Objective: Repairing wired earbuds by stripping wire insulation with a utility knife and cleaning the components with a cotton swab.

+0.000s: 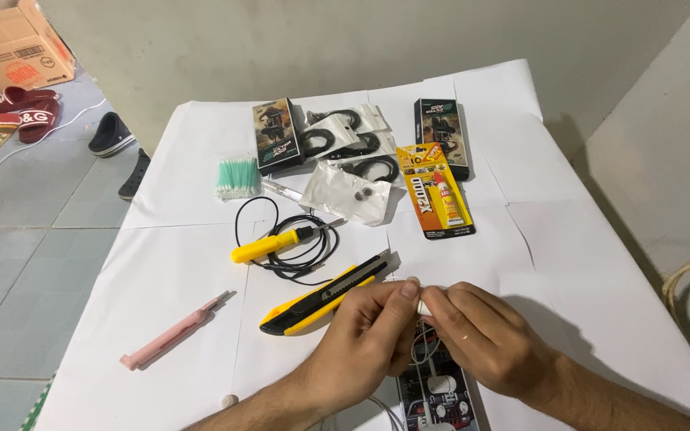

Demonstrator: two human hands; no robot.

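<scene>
Near the front of the white paper-covered table (161, 271), my left hand (369, 331) and my right hand (481, 335) meet. Their fingertips pinch a small white earbud piece (422, 306) between them. A thin white cable (423, 351) hangs from it down to a dark patterned pad (437, 399) beneath my hands, where other white earbud parts lie. Just left of my left hand lies a yellow and black utility knife (325, 297).
A yellow-handled soldering iron with its coiled black cord (275, 243), a pink tool (173, 334), green cotton swabs (237, 177), two dark small boxes (277, 136), bagged black ear hooks (345, 140) and a yellow glue pack (434, 191) lie farther back. On the floor at left are sandals (25, 108) and a cardboard box (9, 40).
</scene>
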